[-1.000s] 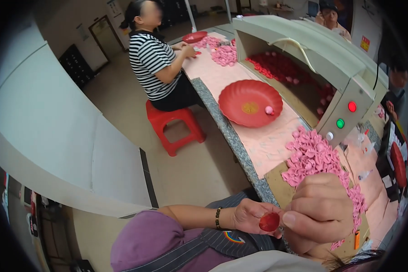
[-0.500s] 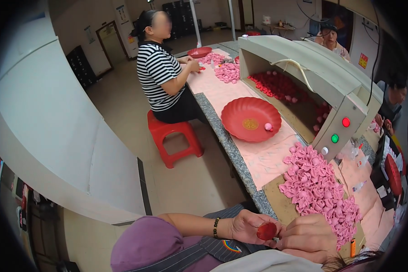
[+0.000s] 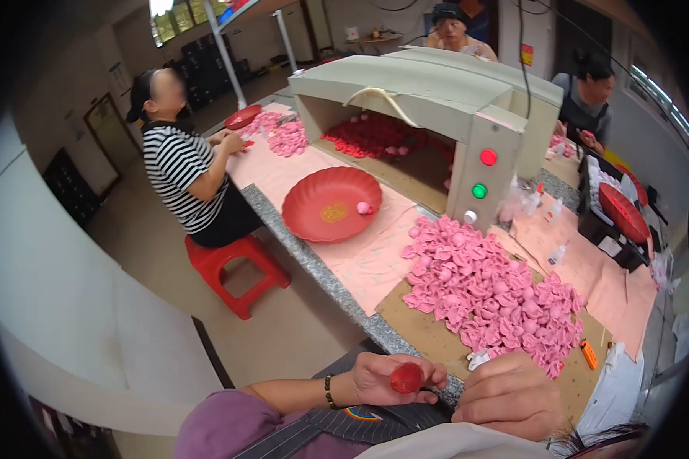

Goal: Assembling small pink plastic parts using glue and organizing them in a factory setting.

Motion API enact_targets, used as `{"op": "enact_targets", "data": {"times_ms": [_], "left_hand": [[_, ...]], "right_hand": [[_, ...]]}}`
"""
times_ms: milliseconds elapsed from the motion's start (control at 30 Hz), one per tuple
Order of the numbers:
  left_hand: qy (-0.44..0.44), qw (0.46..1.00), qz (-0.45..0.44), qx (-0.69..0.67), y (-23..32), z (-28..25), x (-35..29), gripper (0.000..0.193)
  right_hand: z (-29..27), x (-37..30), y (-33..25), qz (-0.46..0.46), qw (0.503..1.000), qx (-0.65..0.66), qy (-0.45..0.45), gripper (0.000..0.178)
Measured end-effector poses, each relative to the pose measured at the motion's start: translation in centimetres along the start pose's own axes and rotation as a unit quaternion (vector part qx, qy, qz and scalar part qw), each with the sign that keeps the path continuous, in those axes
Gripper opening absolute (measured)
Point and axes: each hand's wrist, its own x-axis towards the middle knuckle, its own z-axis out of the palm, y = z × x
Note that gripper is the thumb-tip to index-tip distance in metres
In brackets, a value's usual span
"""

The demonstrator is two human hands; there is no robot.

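My left hand is closed around a small, glossy red rounded piece, with its end facing up between thumb and fingers. Just to its right, my right hand is curled with the knuckles up, over the table edge. A small white crumpled-looking thing shows beside its fingers; whether the hand grips it is hidden. Beyond both hands lies a big heap of pink petal-like pieces with round pink balls among them, on a brown board.
A red scalloped dish with one pink ball stands farther back. Behind it is a grey-green tunnel machine with red pieces inside. An orange lighter and small bottles lie at right. Co-workers sit around the table, one on a red stool.
My view has swung right, so the table and machine sit farther left. My hands have drawn apart, the left still holding the red piece; the white thing now shows beside the right hand.
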Motion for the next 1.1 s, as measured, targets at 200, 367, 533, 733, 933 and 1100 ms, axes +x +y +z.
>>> {"op": "enact_targets", "data": {"times_ms": [200,367,533,733,933,1100], "left_hand": [[0.002,1.0,-0.001,-0.03,-0.8,0.0,0.0,0.04],[0.033,0.998,0.007,-0.056,-0.7,0.0,-0.6,0.055],[0.026,0.998,-0.006,-0.054,-0.2,0.0,-0.1,0.057],[0.062,0.996,-0.014,-0.06,-0.5,0.0,-0.2,0.052],[0.055,0.995,-0.007,-0.085,-0.7,-0.9,-0.1,0.047],[0.059,0.994,-0.001,-0.091,-0.9,-0.9,-0.2,0.048]], "right_hand": [[1.5,0.1,1.3,0.181,0.97,0.151,-0.059,0.015],[2.6,-0.8,2.9,0.155,0.958,0.24,0.008,0.016],[2.5,-0.6,2.7,0.178,0.953,0.244,0.015,0.015],[3.1,-0.7,4.3,0.023,0.97,0.227,0.086,0.013],[2.7,-0.7,4.3,0.058,0.991,0.07,0.095,0.012],[2.9,-0.8,5.2,0.036,0.994,0.057,0.084,0.015]]}}
